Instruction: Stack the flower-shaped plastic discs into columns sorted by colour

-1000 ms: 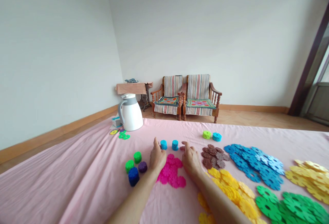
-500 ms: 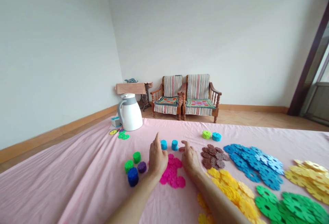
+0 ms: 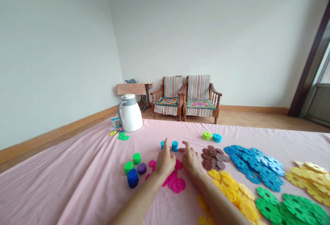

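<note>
My left hand [image 3: 165,161] is over the pile of pink flower-shaped discs [image 3: 175,183], its index finger stretched forward and its other fingers partly hidden. Just beyond that finger stand two short light-blue disc stacks [image 3: 174,146], the left one partly covered by the finger. My right hand [image 3: 190,158] is at the right edge of the pink pile, index finger and thumb apart, with nothing visible between them. Neither hand visibly grips a disc. Left of the pile stand two green stacks [image 3: 136,158], a purple stack [image 3: 141,168] and a dark blue stack [image 3: 132,178].
Loose brown discs [image 3: 213,158], blue discs [image 3: 255,164], yellow discs [image 3: 232,190] and green discs [image 3: 294,207] lie to the right on the pink cloth [image 3: 98,187]. A lime stack [image 3: 206,135] stands farther back. At the back left is a white jug [image 3: 132,116].
My left hand has moved right, over the pink discs, and some pink discs now show to its left. My right hand has barely moved.
</note>
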A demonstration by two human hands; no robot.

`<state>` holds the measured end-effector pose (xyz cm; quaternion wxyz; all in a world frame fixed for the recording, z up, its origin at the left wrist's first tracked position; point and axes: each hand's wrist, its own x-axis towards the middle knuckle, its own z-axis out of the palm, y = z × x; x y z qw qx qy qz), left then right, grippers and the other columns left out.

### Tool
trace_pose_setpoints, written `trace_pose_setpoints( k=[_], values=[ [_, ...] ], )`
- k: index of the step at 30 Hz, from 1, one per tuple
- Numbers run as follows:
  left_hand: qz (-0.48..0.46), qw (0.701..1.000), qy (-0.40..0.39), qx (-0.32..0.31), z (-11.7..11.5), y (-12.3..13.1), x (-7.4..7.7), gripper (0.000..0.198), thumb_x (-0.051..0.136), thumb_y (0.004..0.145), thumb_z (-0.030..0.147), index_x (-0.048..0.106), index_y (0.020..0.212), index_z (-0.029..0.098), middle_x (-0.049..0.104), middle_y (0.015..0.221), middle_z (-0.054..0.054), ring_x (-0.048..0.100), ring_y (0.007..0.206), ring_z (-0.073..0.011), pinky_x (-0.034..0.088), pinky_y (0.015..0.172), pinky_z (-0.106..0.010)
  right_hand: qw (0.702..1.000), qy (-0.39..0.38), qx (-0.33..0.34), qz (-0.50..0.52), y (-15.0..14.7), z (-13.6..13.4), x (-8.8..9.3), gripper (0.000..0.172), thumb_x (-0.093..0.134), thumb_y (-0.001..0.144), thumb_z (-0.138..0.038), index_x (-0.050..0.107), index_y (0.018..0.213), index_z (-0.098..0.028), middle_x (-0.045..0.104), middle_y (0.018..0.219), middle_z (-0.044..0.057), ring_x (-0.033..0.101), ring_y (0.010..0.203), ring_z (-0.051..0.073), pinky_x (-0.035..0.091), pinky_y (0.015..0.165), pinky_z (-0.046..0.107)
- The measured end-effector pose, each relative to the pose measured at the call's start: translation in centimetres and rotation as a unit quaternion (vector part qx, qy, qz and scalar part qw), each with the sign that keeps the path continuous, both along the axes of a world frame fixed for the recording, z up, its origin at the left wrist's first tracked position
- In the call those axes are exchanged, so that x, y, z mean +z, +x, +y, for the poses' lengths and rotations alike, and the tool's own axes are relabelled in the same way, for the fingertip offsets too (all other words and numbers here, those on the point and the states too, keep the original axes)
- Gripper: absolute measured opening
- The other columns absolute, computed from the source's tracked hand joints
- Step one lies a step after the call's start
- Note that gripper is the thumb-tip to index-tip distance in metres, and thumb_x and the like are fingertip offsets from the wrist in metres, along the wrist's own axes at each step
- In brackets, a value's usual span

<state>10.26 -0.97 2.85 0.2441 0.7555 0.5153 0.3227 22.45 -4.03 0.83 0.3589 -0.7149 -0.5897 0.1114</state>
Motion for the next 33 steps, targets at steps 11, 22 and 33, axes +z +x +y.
trace_pose_setpoints(
  k=[11,22,33],
  values=[
    [0.011,0.999,-0.033,-0.002,0.18,0.15,0.47,0.070,0.048,0.076,-0.001,0.025,0.140,0.013,0.065,0.110,-0.011,0.064,0.095,-0.0209,0.046,0.084,-0.026,1.000,-0.005,0.002,-0.006,0.03,0.07,-0.15,0.052,0.033,0.077,-0.004,0.041,0.127,-0.017,0.068,0.111,0.005,0.052,0.109,0.020,0.030,0.084,0.032],
    [0.032,0.999,-0.024,-0.006,0.29,0.23,0.48,0.070,0.049,0.075,-0.002,0.025,0.139,0.011,0.064,0.113,-0.013,0.060,0.106,-0.0205,0.044,0.090,-0.026,1.000,0.019,0.010,0.000,0.05,0.11,-0.43,0.052,0.033,0.077,-0.004,0.043,0.127,-0.015,0.068,0.110,0.007,0.053,0.106,0.022,0.032,0.084,0.034],
    [-0.003,1.000,0.025,0.005,-0.07,-0.64,0.80,0.067,0.048,0.074,-0.001,0.033,0.136,0.020,0.062,0.119,-0.009,0.064,0.098,-0.0189,0.048,0.087,-0.029,0.995,0.081,0.002,0.054,0.39,0.33,-0.41,0.055,0.033,0.070,0.000,0.045,0.121,-0.016,0.070,0.104,0.006,0.060,0.096,0.017,0.040,0.082,0.031]
  ],
)
